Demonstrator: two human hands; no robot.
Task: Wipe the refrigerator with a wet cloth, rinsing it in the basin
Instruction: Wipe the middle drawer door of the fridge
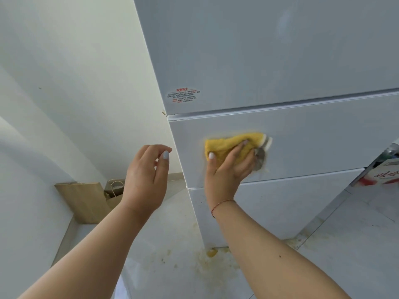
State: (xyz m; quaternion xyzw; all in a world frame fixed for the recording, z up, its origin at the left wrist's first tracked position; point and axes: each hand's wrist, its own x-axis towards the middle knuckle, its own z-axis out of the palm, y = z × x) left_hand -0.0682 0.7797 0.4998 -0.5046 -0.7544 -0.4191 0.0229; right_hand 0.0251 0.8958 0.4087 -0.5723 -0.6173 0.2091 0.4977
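Nearby, paper bags (98,198) lean on wall (64,83) beside refrigerator (280,61).

The cloth (232,147) is motion-blurred at its edges. The refrigerator (280,72) runs off the top and right edges; its sticker (184,96) text is unreadably small.

- Two hands are counted: left hand (146,175), right hand (226,167).
- One yellow cloth (228,145) is seen.
- One refrigerator (280,61) is seen.
- Two paper bags (86,199) are counted, lower left.

Open room left of fridge (280,61); wall (64,83) + paper bags (86,201) in floor corner.
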